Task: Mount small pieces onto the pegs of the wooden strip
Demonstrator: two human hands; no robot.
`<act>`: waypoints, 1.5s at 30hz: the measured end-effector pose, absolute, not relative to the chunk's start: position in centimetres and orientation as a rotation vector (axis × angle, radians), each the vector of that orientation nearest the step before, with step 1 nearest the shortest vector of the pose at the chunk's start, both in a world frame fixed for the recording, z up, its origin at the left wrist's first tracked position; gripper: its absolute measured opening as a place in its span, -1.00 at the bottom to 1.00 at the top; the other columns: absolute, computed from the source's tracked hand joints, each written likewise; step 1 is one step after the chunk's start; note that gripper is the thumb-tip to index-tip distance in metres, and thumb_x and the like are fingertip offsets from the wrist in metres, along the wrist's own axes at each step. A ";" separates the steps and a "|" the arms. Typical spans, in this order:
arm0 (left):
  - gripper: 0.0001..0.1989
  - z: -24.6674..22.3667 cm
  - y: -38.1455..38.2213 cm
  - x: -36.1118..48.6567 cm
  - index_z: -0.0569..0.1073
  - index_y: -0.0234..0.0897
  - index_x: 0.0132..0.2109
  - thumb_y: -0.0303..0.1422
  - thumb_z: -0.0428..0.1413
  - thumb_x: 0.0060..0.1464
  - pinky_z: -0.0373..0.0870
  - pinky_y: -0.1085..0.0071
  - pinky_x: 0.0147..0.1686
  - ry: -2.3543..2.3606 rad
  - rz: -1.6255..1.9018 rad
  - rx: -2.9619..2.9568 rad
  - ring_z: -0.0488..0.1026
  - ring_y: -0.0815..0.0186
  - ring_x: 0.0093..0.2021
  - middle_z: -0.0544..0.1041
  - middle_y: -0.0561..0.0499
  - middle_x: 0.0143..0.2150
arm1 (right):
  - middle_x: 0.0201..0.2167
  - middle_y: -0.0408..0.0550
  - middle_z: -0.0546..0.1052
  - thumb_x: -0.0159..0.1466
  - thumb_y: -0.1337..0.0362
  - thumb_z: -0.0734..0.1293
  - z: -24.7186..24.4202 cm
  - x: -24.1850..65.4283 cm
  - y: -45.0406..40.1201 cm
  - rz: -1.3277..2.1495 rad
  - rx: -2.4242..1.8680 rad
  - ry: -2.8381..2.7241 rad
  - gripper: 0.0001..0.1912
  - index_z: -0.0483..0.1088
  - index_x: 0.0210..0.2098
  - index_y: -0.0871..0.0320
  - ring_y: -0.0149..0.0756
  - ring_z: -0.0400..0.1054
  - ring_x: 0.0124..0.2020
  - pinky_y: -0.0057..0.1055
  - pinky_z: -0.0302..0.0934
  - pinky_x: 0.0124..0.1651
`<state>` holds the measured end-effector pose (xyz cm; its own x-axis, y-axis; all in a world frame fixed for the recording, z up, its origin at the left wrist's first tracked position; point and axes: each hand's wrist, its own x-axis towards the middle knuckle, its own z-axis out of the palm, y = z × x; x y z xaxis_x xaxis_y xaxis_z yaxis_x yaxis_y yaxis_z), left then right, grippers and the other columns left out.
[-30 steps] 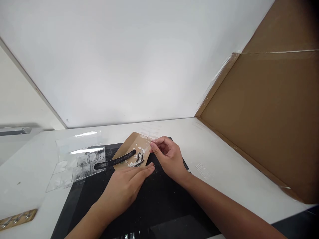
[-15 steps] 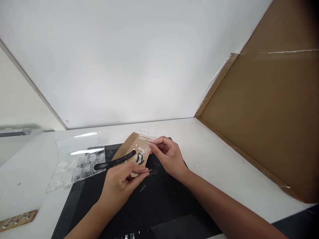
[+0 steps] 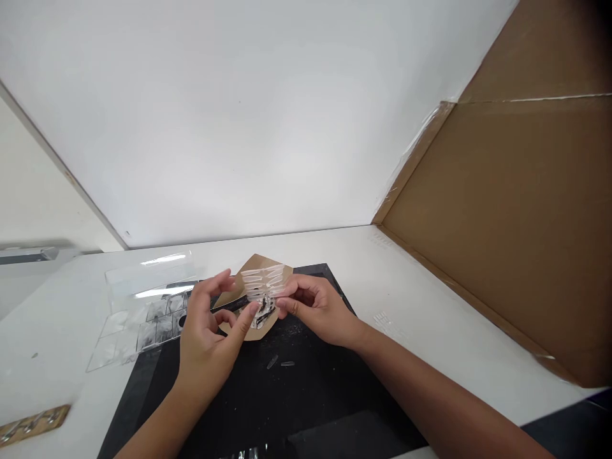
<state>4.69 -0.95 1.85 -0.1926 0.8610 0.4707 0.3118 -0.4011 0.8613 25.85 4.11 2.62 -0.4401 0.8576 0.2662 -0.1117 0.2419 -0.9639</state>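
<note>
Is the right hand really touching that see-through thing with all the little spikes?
Touching. The head view shows the right hand pinching the clear spiky piece at its right edge, with no gap between them.

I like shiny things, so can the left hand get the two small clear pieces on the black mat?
Probably yes: nothing covers the two small clear pieces on the black mat, and the left hand looks open and close by.

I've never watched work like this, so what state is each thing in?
Clear comb-like sheet: pinched in right hand
Right hand: closed on it
Left hand: open
Brown paper: strewn with bits
Black strip: partly hidden
Clear box: open
Two clear slivers: loose on black mat
</note>
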 end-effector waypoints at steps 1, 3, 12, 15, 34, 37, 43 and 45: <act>-0.42 2.0 -0.8 4.5 0.42 -0.15 0.31 -0.24 0.34 0.20 0.56 0.55 -0.40 1.297 1.580 1.572 0.53 0.12 0.11 0.51 -0.17 0.12 | -0.36 -0.12 0.58 0.29 0.03 0.52 2.7 25.8 4.0 1.388 -0.692 -1.630 -0.70 0.51 -0.31 0.13 -0.31 0.54 -0.35 -0.32 0.47 -0.16; -0.52 2.3 -0.6 4.0 0.50 -0.20 0.24 -0.23 0.32 0.22 0.54 0.57 -0.48 1.174 1.444 1.566 0.59 0.16 -0.02 0.56 -0.19 0.09 | -0.36 -0.11 0.59 0.29 0.02 0.52 2.7 25.8 3.7 1.441 -0.672 -1.652 -0.69 0.51 -0.31 0.13 -0.30 0.55 -0.36 -0.32 0.48 -0.18; -0.85 4.0 -0.9 3.6 0.74 -0.23 -0.15 -0.30 0.36 0.16 0.51 0.54 -0.63 1.031 1.242 1.571 0.45 0.47 -0.61 0.69 -0.04 -0.30 | -0.33 -0.14 0.60 0.26 0.16 0.57 2.9 26.2 3.9 1.693 -0.525 -1.598 -0.79 0.57 -0.31 0.16 -0.40 0.56 -0.40 -0.42 0.45 -0.22; -0.86 3.9 -1.0 3.9 0.74 -0.26 -0.19 -0.30 0.36 0.15 0.48 0.55 -0.64 1.034 1.270 1.568 0.43 0.46 -0.62 0.68 -0.03 -0.36 | -0.36 -0.14 0.62 0.24 0.17 0.58 2.8 26.1 4.1 1.732 -0.534 -1.539 -0.79 0.58 -0.27 0.16 -0.38 0.57 -0.40 -0.43 0.47 -0.26; -0.88 2.4 -1.1 5.1 0.77 -0.10 -0.22 -0.23 0.39 0.10 0.53 0.48 -0.51 1.300 1.533 1.562 0.54 0.37 -0.49 0.73 0.03 -0.29 | -0.04 0.03 0.62 0.34 0.15 0.49 2.0 23.6 1.0 0.778 -0.871 -1.753 -0.79 0.61 -0.04 0.01 -0.19 0.51 -0.16 -0.34 0.41 -0.28; -0.90 2.5 -1.2 5.1 0.77 -0.07 -0.21 -0.24 0.36 0.14 0.56 0.45 -0.43 1.260 1.517 1.621 0.59 0.32 -0.40 0.74 0.04 -0.27 | -0.20 -0.04 0.63 0.37 0.15 0.47 2.1 23.6 1.1 0.811 -0.840 -1.776 -0.88 0.61 -0.16 0.02 -0.22 0.50 -0.21 -0.35 0.40 -0.26; -0.90 2.5 -1.2 4.8 0.76 -0.06 -0.17 -0.25 0.33 0.22 0.44 0.49 -0.49 1.241 1.454 1.693 0.51 0.38 -0.41 0.69 0.05 -0.22 | -0.25 -0.05 0.66 0.38 0.09 0.46 2.7 23.8 1.4 0.915 -0.815 -1.760 -0.83 0.63 -0.23 0.02 -0.18 0.53 -0.20 -0.24 0.44 -0.05; -0.89 2.4 -1.0 4.7 0.76 -0.08 -0.19 -0.24 0.32 0.24 0.43 0.49 -0.47 1.243 1.423 1.707 0.48 0.40 -0.42 0.64 0.06 -0.27 | -0.26 -0.05 0.66 0.36 0.06 0.48 2.8 23.8 1.6 1.016 -0.803 -1.717 -0.81 0.64 -0.24 0.03 -0.19 0.54 -0.21 -0.24 0.45 -0.08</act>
<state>4.69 -1.04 2.43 -0.0065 0.9115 0.4112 0.2845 -0.3925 0.8746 23.80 1.58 2.81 -0.3320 0.8567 0.3948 0.0658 0.4385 -0.8963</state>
